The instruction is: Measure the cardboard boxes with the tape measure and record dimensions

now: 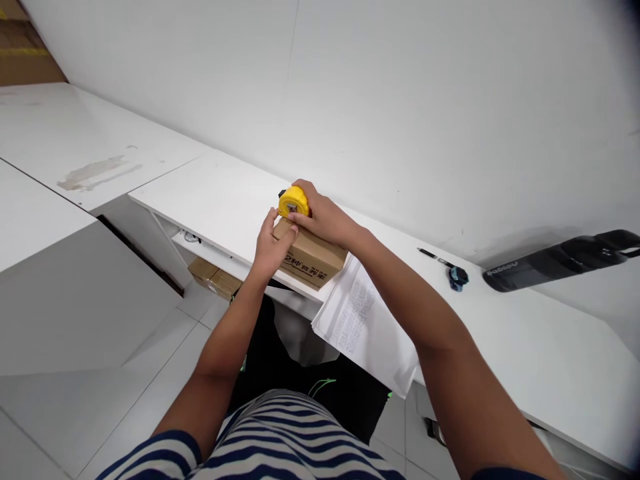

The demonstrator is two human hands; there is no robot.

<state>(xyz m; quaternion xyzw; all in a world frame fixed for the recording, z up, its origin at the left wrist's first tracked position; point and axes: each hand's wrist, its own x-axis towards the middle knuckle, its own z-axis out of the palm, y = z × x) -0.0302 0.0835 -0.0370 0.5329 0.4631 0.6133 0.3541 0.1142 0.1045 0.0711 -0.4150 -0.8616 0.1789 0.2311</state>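
Observation:
A small brown cardboard box (313,259) with black print lies at the front edge of a white desk (220,193). My right hand (325,215) is closed around a yellow tape measure (294,201) held at the box's far left corner. My left hand (269,243) pinches that same corner of the box, its thumb and fingers close to the tape measure. Whether any tape blade is pulled out I cannot make out.
A stack of printed white paper (363,320) hangs over the desk edge beside the box. A black pen (434,256), a small blue-black object (458,277) and a long black device (560,260) lie to the right. Brown boxes (215,277) sit under the desk.

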